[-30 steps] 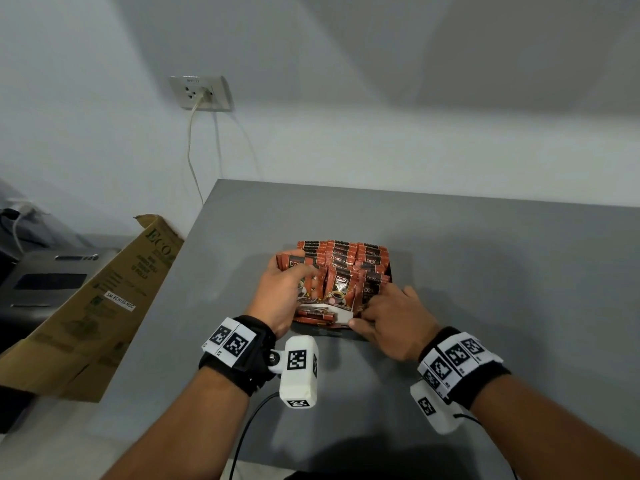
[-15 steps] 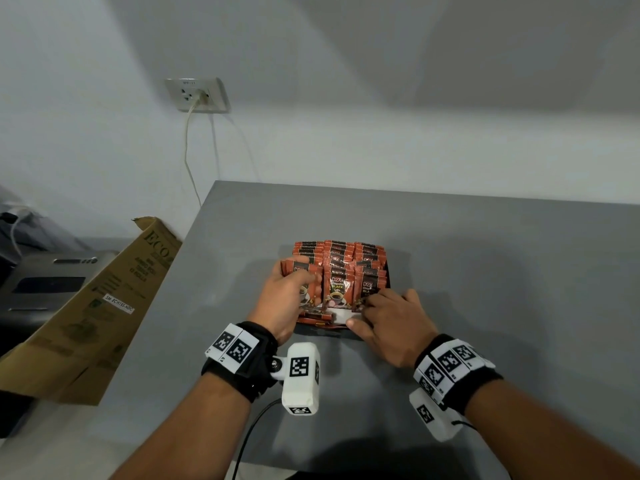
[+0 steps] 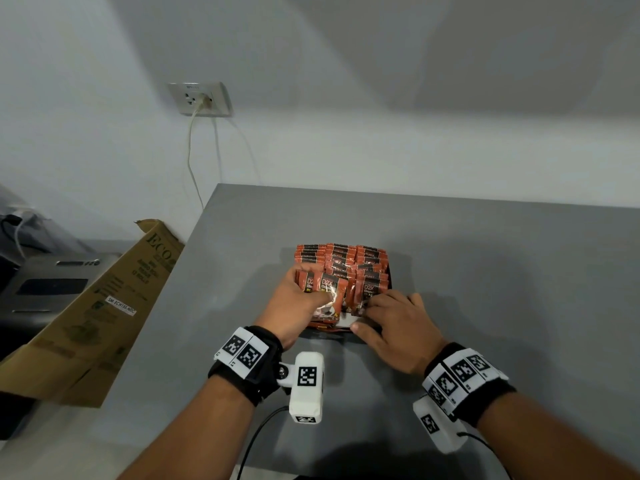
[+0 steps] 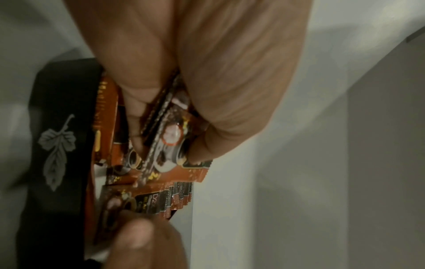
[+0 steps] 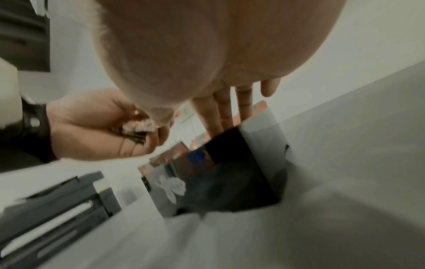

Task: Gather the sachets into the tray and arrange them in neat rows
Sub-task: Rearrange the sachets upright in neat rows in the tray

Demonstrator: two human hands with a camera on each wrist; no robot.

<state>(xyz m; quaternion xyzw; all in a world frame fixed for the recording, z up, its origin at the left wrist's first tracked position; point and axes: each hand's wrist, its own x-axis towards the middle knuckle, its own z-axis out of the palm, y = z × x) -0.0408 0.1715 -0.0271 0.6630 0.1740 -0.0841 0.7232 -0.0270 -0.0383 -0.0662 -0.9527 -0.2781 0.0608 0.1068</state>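
A black tray (image 3: pixel 389 279) on the grey table holds several orange sachets (image 3: pixel 341 259) standing in rows. My left hand (image 3: pixel 304 301) is at the tray's front left and grips a small bunch of sachets (image 3: pixel 327 289) upright; in the left wrist view the thumb and fingers (image 4: pixel 230 91) pinch this bunch (image 4: pixel 170 138) beside the tray's leaf-printed wall (image 4: pixel 57 145). My right hand (image 3: pixel 394 322) lies at the front right corner. Its straight fingers (image 5: pixel 220 112) touch the sachets there, and its thumb runs along the near rim.
The table (image 3: pixel 502 271) ends on the left near a leaning cardboard box (image 3: pixel 104 306) and a grey machine (image 3: pixel 45 285). A wall socket (image 3: pixel 201 98) with a hanging cable sits behind. Bare table surface lies right of and behind the tray.
The left hand has brought its bunch of sachets toward the front middle of the tray and stood it more upright. The right hand's fingers have slid a little onto the front sachets.
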